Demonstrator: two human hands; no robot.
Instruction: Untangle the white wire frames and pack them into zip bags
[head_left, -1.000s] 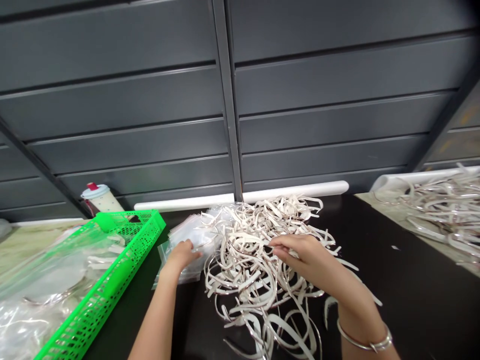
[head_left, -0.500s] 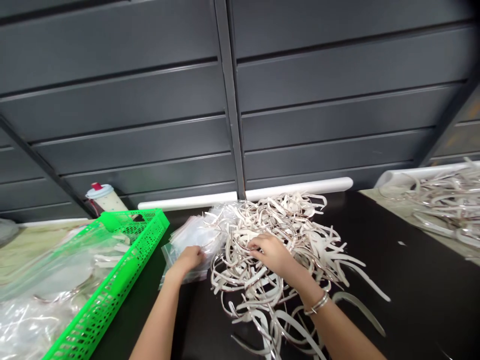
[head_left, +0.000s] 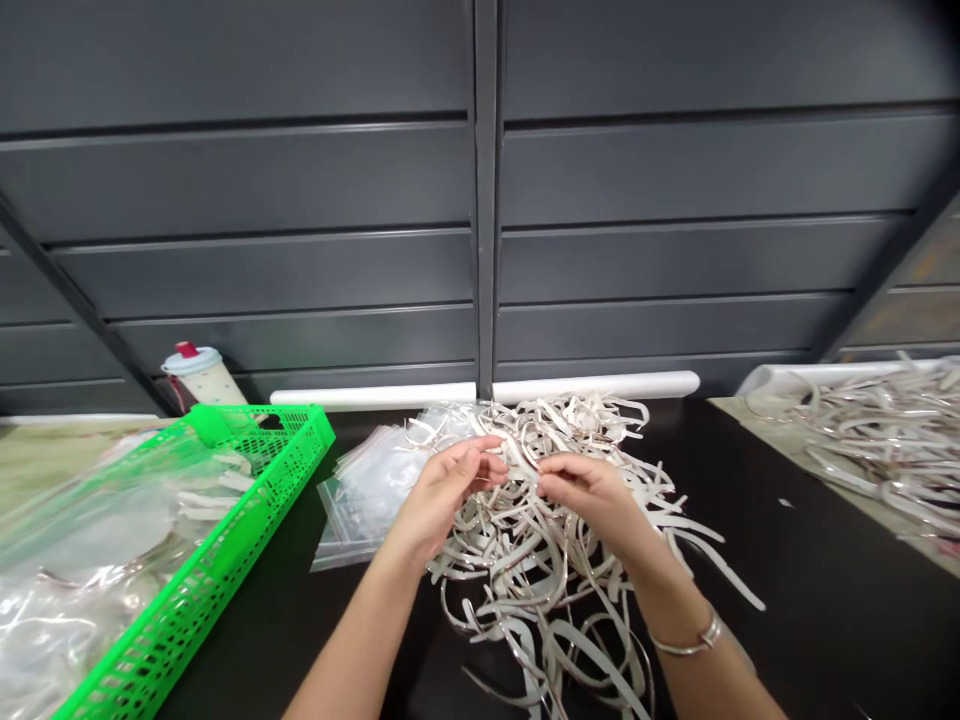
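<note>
A tangled pile of curved white strips with shiny metallic edges lies in front of me on the black table. My right hand is closed over it, thumb and fingers pinched on one curved white strip. Facing it from the left is my left hand, fingers apart and curled loosely inward. Its fingertips are close to that strip; whether they touch it I cannot tell. Left of the pile lie clear zip bags, stacked and fanned out, partly behind my left hand.
A green perforated basket holding bagged strips stands at the left. Behind it is a cup with a pale blue lid. White tubing runs along the grey wall panels. More strips lie on a surface at far right.
My left hand has moved right, off the zip bags, to face the right hand over the pile. The right hand has shifted slightly right and now pinches a strip. The view has tilted slightly.
</note>
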